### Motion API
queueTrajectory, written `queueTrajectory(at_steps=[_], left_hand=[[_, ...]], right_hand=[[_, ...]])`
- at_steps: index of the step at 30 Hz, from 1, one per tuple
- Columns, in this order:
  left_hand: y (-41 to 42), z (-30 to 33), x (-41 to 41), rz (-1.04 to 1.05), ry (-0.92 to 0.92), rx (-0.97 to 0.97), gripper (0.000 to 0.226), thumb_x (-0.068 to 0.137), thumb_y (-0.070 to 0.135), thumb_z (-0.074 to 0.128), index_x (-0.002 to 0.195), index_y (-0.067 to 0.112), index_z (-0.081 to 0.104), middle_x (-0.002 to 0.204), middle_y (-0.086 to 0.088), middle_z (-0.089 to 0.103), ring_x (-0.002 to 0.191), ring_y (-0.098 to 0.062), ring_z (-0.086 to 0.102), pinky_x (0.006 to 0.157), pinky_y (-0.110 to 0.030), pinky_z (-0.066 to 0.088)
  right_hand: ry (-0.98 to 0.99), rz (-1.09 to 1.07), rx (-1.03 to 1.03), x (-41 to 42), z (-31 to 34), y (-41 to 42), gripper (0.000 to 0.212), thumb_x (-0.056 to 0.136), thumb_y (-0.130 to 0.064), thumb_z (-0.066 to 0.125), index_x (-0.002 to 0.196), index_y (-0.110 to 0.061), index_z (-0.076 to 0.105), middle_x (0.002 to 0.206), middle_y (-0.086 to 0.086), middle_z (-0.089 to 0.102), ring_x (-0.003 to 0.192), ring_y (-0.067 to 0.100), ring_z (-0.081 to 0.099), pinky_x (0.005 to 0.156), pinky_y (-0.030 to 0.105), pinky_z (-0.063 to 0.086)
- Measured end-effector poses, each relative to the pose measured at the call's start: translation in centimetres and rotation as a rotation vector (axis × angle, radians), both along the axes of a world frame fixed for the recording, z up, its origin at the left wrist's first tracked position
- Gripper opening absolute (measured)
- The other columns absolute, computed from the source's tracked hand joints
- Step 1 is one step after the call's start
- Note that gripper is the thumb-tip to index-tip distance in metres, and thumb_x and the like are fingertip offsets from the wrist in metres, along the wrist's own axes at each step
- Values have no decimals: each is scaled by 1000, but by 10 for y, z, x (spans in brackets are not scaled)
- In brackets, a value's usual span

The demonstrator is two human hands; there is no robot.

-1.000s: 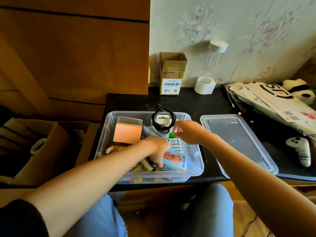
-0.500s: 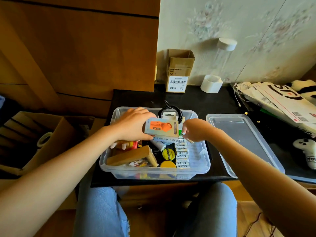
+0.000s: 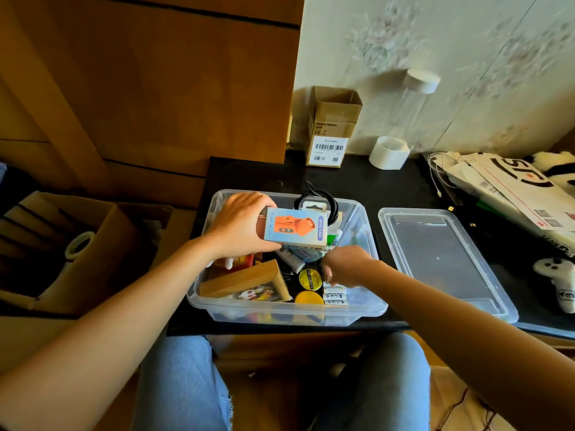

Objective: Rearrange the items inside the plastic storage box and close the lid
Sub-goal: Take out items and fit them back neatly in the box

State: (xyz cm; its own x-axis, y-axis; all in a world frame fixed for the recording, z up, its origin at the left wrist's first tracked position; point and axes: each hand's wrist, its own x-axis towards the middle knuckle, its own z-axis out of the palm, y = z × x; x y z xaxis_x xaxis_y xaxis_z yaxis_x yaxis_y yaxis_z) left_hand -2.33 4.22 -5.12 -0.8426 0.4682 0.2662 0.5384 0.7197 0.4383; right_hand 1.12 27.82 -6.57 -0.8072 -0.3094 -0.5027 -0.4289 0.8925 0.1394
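Note:
A clear plastic storage box stands open on the black table, full of small items. My left hand grips a blue mini fan box and holds it above the box's back half. My right hand reaches down into the box's right side, fingers curled over a row of white batteries; what it grips is hidden. Inside lie a wooden block, a yellow tape roll, a yellow disc and a coiled black cable. The clear lid lies flat to the right.
A small cardboard carton and a white tape roll stand by the wall. Papers and a white controller lie at the right. An open cardboard box sits on the floor at the left. My knees are under the table edge.
My left hand lifted the mini fan box out of the front of the box and now holds it over the back. My right hand moved down and forward to the batteries.

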Motion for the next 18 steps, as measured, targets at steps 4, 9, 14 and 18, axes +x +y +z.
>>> queueTrajectory(at_steps=[4, 9, 14, 18], left_hand=[[0, -2, -1, 13, 0, 7, 60, 60, 52, 81, 104, 25, 51, 105, 10, 55, 96, -8, 47, 82, -24, 27], [-1, -5, -3, 14, 0, 8, 60, 59, 54, 80, 103, 27, 50, 104, 11, 55, 96, -8, 47, 80, -25, 27], [-3, -4, -6, 1, -66, 24, 62, 59, 53, 82, 107, 30, 49, 109, 13, 52, 100, -4, 41, 83, -25, 26], [-5, 0, -8, -16, -123, -11, 66, 60, 51, 82, 115, 29, 50, 120, 11, 52, 111, -8, 40, 90, -24, 24]], right_hand=[[19, 16, 21, -1, -6, -2, 28, 83, -24, 69, 106, -10, 61, 105, 6, 65, 98, 23, 61, 79, 31, 51], [38, -32, 48, -2, -10, -4, 37, 80, -26, 72, 109, -9, 58, 106, 7, 64, 98, 23, 61, 79, 30, 50], [27, -101, -46, -3, -11, -3, 41, 79, -36, 72, 109, -10, 60, 108, 6, 65, 100, 24, 60, 82, 32, 52], [32, -136, -39, -2, -9, -5, 48, 79, -39, 71, 112, -8, 58, 109, 8, 64, 101, 26, 60, 77, 33, 49]])
